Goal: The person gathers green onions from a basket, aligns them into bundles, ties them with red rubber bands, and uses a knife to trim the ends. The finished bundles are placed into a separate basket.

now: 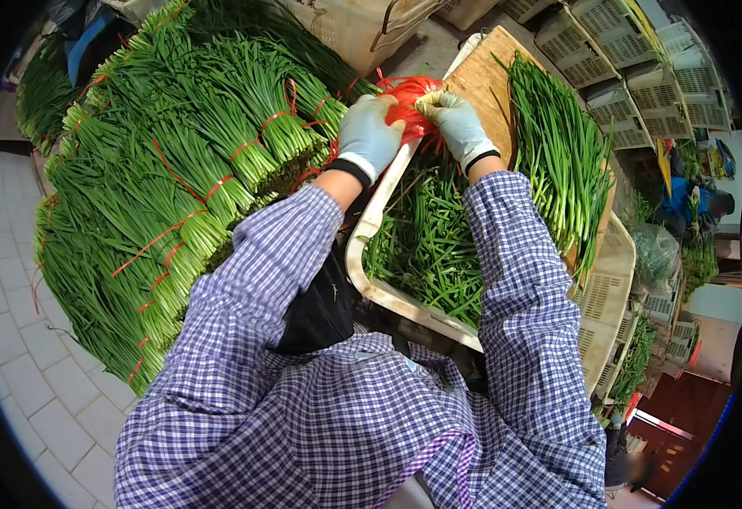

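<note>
Both my hands wear pale gloves with dark cuffs. My left hand (pixel 371 130) grips one side of a bundle of red plastic ties (pixel 412 105). On the other side, my right hand (pixel 453 121) pinches at the ties between thumb and fingertips. The ties lie over the corner of a white plastic crate (pixel 371 216) that holds loose green trimmings. Beside my right hand is a wooden board (pixel 488 83) laid across the crate. Loose garlic chives (pixel 555 165) rest on that board, their pale stems towards me.
Stacked to my left are many garlic chive bundles (pixel 173 153) bound with red ties. A large plastic crate (pixel 339 28) stands beyond them. Slotted crates (pixel 600 57) are piled at the far right. A person in blue (pixel 689 197) is in the background. Grey tiles (pixel 46 356) pave the left side.
</note>
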The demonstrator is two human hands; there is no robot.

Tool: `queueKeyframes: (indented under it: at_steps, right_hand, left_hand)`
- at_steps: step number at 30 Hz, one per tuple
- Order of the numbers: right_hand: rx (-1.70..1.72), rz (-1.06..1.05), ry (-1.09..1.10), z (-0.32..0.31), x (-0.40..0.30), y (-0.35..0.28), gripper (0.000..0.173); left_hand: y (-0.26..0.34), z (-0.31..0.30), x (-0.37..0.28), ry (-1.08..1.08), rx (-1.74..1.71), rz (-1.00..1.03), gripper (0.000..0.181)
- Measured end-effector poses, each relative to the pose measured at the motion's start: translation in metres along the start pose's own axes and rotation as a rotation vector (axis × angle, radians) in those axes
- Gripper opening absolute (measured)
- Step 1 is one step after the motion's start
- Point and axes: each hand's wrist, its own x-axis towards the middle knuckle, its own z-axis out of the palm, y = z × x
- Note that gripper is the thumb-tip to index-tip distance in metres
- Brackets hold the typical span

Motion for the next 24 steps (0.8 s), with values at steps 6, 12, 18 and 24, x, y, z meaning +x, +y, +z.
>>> queueKeyframes:
  at_steps: [6, 12, 18, 24]
  right_hand:
    - [-0.161, -0.057, 0.006, 0.0, 0.004, 0.009, 0.007]
    - [-0.918, -0.448, 0.155, 0.022, -0.021, -0.03, 0.059]
    - [-0.726, -0.59, 0.419, 0.045, -0.041, -0.067, 0.049]
    - [-0.041, -0.366, 0.397, 0.024, -0.123, -0.051, 0.023]
  left_hand:
    - [-0.019, 0.024, 0.026, -0.037, 0.252, 0.087, 0.017]
    - [-0.023, -0.028, 0.045, -0.026, 0.447, 0.386, 0.009]
    - [-0.051, -0.13, 0.076, 0.314, 0.278, 0.274, 0.007]
    - [0.018, -0.174, 0.023, 0.102, -1.42, -0.202, 0.016]
